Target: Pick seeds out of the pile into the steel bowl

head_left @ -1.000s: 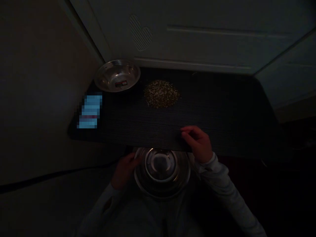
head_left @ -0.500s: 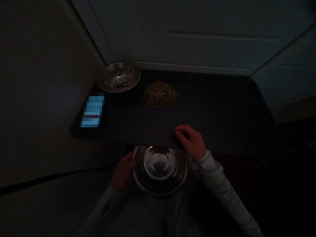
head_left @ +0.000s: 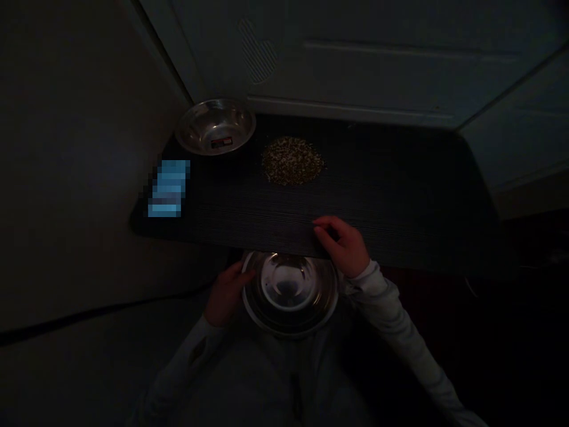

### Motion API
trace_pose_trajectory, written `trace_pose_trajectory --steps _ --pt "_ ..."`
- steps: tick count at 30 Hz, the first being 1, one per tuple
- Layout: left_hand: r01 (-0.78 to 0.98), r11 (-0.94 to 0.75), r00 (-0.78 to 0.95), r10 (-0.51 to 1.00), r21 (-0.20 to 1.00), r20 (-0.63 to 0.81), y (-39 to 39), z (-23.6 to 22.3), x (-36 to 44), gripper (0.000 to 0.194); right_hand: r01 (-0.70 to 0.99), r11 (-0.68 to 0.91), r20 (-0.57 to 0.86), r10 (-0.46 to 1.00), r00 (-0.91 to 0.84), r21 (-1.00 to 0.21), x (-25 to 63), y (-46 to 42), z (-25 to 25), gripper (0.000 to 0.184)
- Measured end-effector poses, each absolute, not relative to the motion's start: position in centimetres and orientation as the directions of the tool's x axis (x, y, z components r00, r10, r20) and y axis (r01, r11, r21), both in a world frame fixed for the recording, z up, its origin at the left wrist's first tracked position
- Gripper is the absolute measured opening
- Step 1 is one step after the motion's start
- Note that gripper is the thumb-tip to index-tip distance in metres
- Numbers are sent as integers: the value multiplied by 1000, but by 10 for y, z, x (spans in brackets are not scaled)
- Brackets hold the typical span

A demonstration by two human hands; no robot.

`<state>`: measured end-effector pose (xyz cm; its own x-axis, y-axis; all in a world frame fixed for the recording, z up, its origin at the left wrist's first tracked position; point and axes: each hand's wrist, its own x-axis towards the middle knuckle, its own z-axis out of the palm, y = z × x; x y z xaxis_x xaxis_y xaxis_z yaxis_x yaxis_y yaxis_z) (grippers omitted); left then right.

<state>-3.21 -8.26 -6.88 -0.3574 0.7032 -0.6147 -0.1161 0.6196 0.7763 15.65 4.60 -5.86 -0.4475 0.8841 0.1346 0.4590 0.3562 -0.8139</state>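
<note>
Below the front edge of the dark table, a shiny metal bowl (head_left: 288, 323) sits at my lap, its far part hidden under the tabletop. My left hand (head_left: 226, 293) grips this bowl by its left rim, the thumb over the edge. At the table's front edge rests my right hand (head_left: 344, 244), thumb and fingertips drawn together. Whatever may be between those fingertips is too dark and small to make out. Farther back on the table lies a flat heap of small mixed pale and brown grains or seeds (head_left: 292, 161).
A second metal bowl (head_left: 216, 127) with a dark label inside stands at the table's (head_left: 400, 190) back left corner. In front of it lies a lit, blurred-out phone-like screen (head_left: 169, 188). Behind is a pale panelled door (head_left: 377, 77). A dark strap or cable (head_left: 111, 309) runs along the left.
My right hand has shifted slightly left along the table edge, fingers still together. My left hand stays on the bowl's rim. The whole view has moved a little.
</note>
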Motion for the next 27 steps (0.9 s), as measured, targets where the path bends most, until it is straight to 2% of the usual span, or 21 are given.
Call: trace_pose_trajectory --steps 6,18,23,27 --pt "-164 620 -344 694 768 -633 -81 -70 -32 29 458 357 126 878 -461 -814 157 46 -59 18" --pt "-150 638 -370 672 755 -641 -76 -63 -31 31 455 369 127 869 -479 -811 157 46 -60 17" --pt "-219 632 -327 670 743 -666 -78 -68 -32 33 463 369 119 867 -484 -806 157 46 -61 17" --pt "-173 641 -337 675 748 -656 -78 -69 -34 30 457 365 115 866 -487 -811 157 47 -61 17"
